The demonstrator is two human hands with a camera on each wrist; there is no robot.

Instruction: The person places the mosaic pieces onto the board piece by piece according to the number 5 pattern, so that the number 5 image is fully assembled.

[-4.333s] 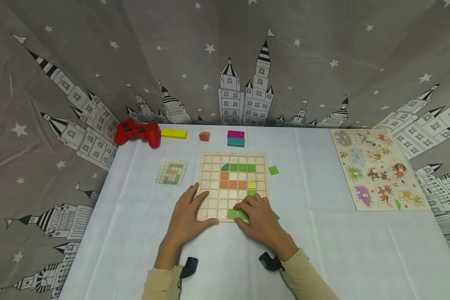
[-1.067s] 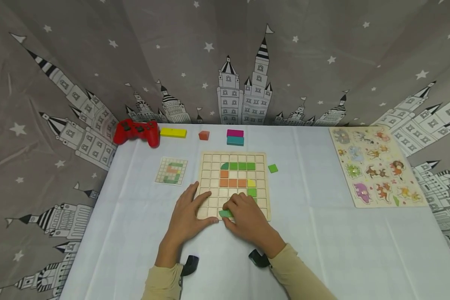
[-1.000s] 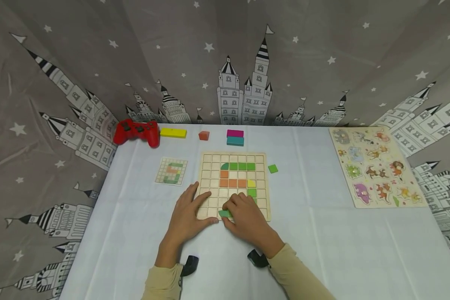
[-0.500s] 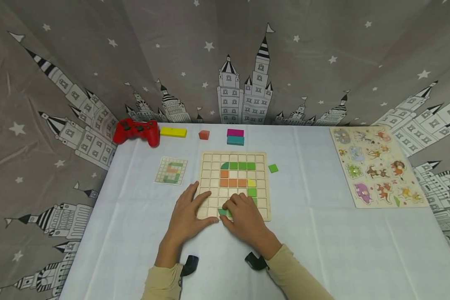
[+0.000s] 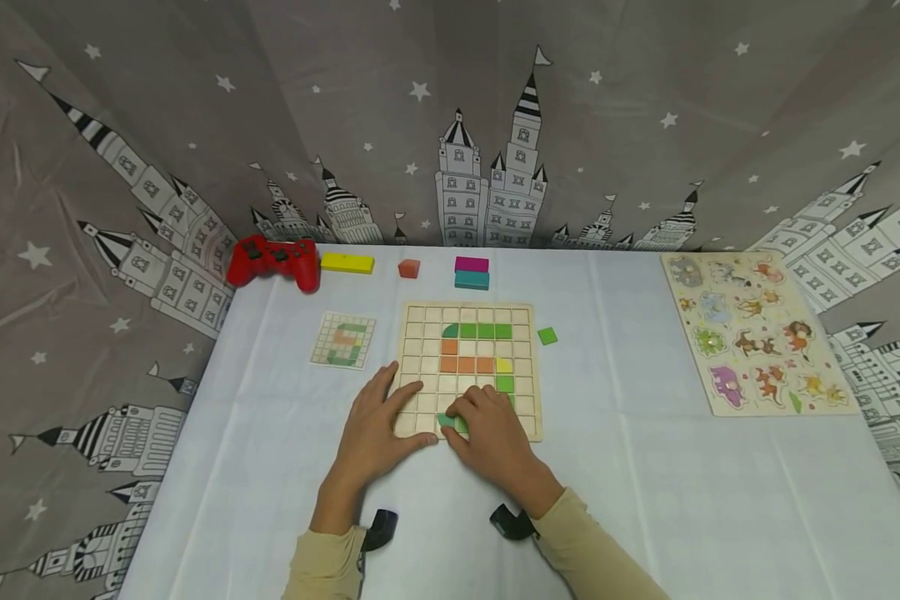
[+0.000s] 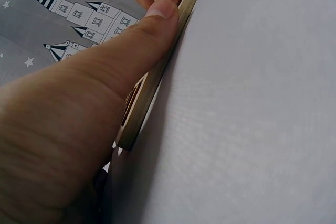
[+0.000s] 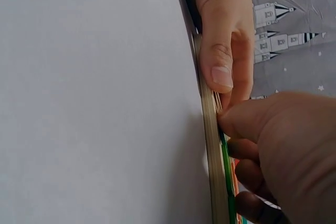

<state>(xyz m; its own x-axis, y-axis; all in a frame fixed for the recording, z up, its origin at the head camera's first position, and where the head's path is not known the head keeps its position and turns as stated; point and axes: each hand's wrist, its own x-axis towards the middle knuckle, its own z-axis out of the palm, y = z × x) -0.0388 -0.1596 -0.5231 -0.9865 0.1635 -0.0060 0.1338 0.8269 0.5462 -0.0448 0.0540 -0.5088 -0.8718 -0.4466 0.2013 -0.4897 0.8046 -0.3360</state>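
Note:
A wooden grid board lies on the white tabletop, carrying green, orange and yellow square tiles. My left hand rests spread at its near left corner; in the left wrist view the thumb lies along the board's edge. With thumb and curled fingers, my right hand pinches a darker green tile low over the bottom row. A green tile shows beside it, and the rest of that row is hidden under the hand. A quarter-round dark green tile heads the upper row of green squares.
A pattern card lies left of the board, a loose green tile right of it. Behind stand a red game controller, a yellow block, an orange block and magenta and teal blocks. An animal puzzle lies far right.
My right hand has shifted left along the bottom row, where the darker green tile now shows at the left end. A green piece right of the board is gone. My left hand stays put.

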